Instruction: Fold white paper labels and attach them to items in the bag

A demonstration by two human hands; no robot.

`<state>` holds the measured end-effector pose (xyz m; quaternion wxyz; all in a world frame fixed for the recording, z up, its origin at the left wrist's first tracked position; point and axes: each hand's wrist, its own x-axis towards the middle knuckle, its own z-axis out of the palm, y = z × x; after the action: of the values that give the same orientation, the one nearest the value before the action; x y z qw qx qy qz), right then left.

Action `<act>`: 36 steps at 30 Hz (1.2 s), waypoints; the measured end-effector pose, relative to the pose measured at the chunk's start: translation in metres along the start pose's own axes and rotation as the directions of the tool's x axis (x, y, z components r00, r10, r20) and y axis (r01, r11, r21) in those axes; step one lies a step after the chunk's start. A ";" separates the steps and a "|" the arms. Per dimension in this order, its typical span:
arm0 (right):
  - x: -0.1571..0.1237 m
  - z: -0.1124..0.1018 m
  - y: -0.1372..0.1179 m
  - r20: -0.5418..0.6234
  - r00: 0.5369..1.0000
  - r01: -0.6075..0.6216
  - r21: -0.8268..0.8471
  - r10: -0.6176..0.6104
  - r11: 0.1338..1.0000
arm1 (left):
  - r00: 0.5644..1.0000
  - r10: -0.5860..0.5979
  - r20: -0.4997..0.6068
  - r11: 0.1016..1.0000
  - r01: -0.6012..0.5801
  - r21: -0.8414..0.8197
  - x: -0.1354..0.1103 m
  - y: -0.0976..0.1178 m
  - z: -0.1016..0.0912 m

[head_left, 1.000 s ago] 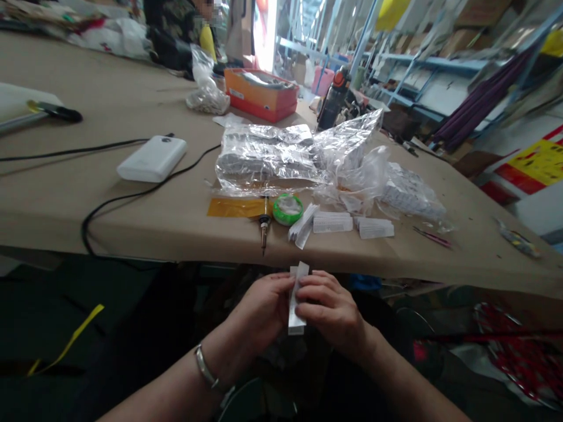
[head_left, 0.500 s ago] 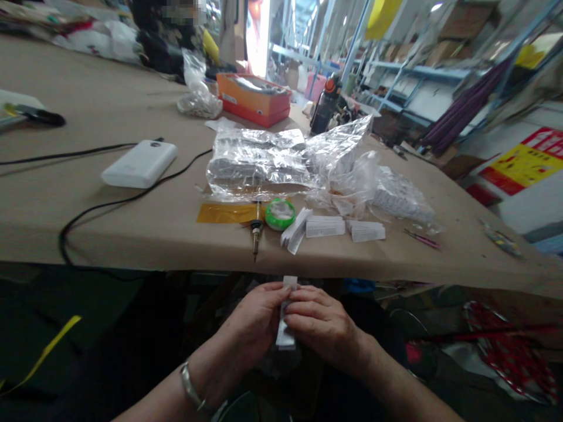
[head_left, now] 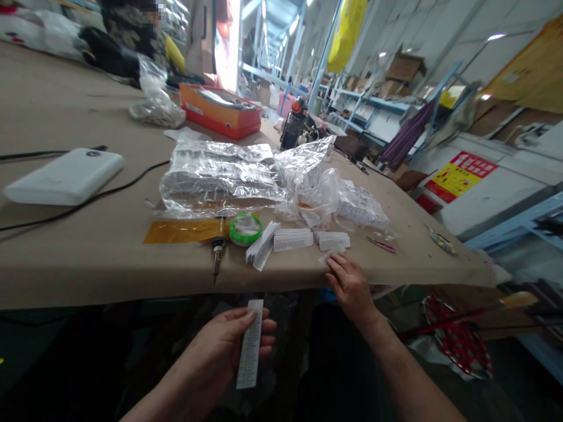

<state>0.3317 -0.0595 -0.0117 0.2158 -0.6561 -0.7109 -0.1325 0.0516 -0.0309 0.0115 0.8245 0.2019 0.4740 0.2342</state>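
Note:
My left hand (head_left: 229,343) is below the table edge, fingers closed on a narrow white printed strip (head_left: 250,346) held upright. My right hand (head_left: 349,284) has reached up to the table's front edge, its fingertips resting on a small white piece (head_left: 329,257) there. Just beyond it lie small stacks of white strips (head_left: 294,239) and a fanned bundle (head_left: 263,245). A green tape roll (head_left: 245,228) and a soldering iron (head_left: 217,251) sit to the left of the stacks.
Crinkled clear plastic bags (head_left: 246,173) hold more strips behind the stacks. A white power bank (head_left: 65,176) with a black cable lies at left, an orange box (head_left: 220,111) and a dark bottle (head_left: 294,122) farther back. Pink tweezers (head_left: 382,245) lie at right. Another person sits at the far end.
My hands have parted: the right one let go of the strip and went up to the table edge, while the left keeps the strip. The camera view has swung to the right.

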 end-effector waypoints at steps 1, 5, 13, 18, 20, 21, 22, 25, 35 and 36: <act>-0.002 -0.001 0.002 -0.047 0.999 0.010 0.073 -0.006 0.997 | 1.000 -0.001 -0.001 1.000 0.001 0.001 0.000 0.001 0.001; -0.004 -0.006 -0.010 -0.180 0.982 0.007 0.348 0.059 0.938 | 1.000 0.004 0.017 1.000 -0.004 0.003 0.000 0.003 0.005; -0.013 0.001 -0.125 -0.212 0.933 0.359 0.627 -0.291 0.691 | 0.990 0.071 0.118 0.990 -0.055 -0.131 -0.003 -0.001 0.004; -0.014 0.014 -0.145 -0.189 0.882 0.457 0.569 -0.432 0.683 | 0.989 0.122 0.086 0.966 -0.098 -0.238 -0.002 0.000 -0.005; -0.014 0.014 -0.144 -0.171 0.871 0.471 0.556 -0.461 0.684 | 0.989 0.107 0.098 0.967 -0.081 -0.242 -0.002 0.001 -0.007; -0.013 0.014 -0.143 -0.160 0.867 0.475 0.551 -0.471 0.687 | 0.989 0.106 0.100 0.966 -0.079 -0.244 -0.002 0.001 -0.007; -0.013 0.013 -0.142 -0.150 0.865 0.476 0.546 -0.479 0.689 | 0.989 0.109 0.100 0.966 -0.081 -0.247 -0.003 0.001 -0.008; -0.012 0.012 -0.142 -0.122 0.861 0.475 0.540 -0.494 0.695 | 0.987 0.115 0.116 0.960 -0.080 -0.267 -0.005 0.001 -0.008; -0.014 0.002 -0.145 -0.085 0.928 0.312 0.712 -0.363 0.630 | 0.981 0.147 0.123 0.970 -0.118 -0.213 -0.009 -0.003 -0.009; -0.013 0.001 -0.144 -0.059 0.965 0.210 0.756 -0.256 0.619 | 0.983 0.135 0.125 0.975 -0.109 -0.193 -0.011 -0.003 -0.010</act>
<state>0.1901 -0.0856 -0.0050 0.4308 -0.4117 -0.7855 0.1669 0.0389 -0.0384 0.0131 0.8544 0.1688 0.3789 0.3130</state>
